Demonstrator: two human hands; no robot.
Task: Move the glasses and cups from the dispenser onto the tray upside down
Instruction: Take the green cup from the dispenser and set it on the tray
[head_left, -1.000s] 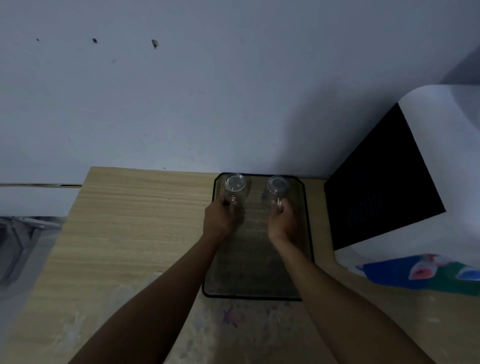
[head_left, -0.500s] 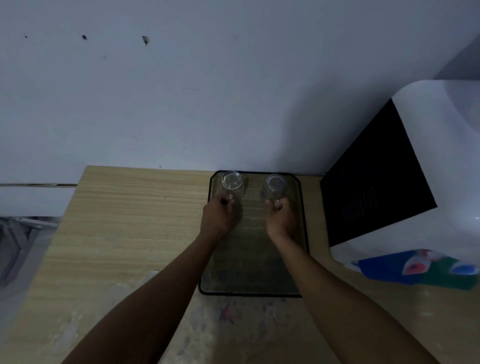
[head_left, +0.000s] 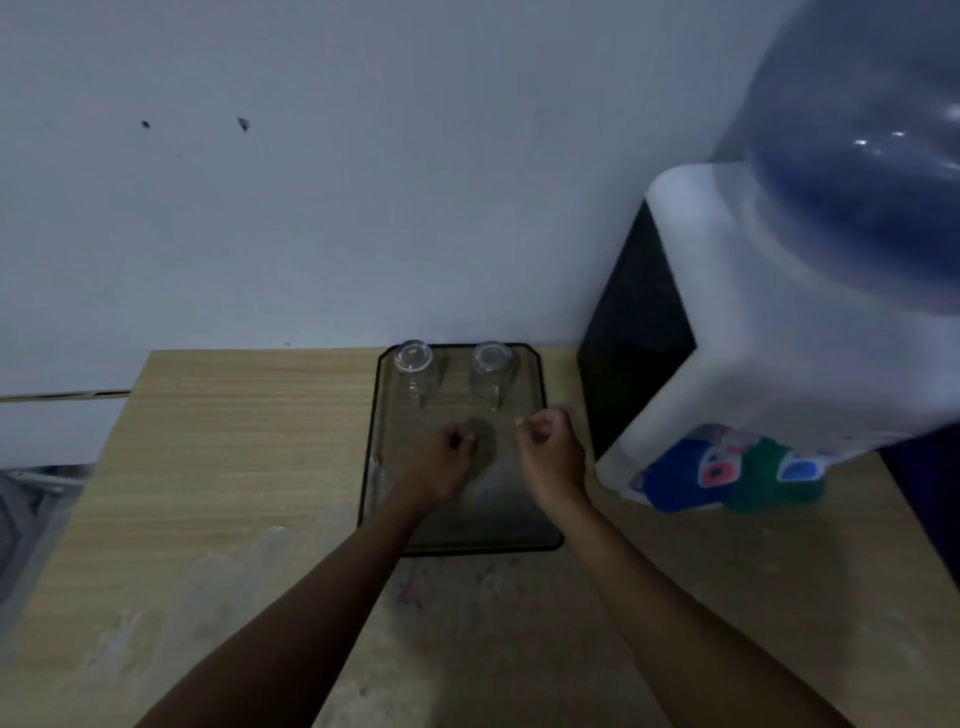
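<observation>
Head view: two clear handled cups, left cup and right cup, stand upside down at the far end of the tray on the desk. Half a second ago each hand gripped a handle; now both have let go and drawn back over mid-tray. Left hand and right hand are loosely curled, holding nothing, clear of the glass. The dispenser stands just right of the tray. Judgement: first pair placed; next fetch from the dispenser.
</observation>
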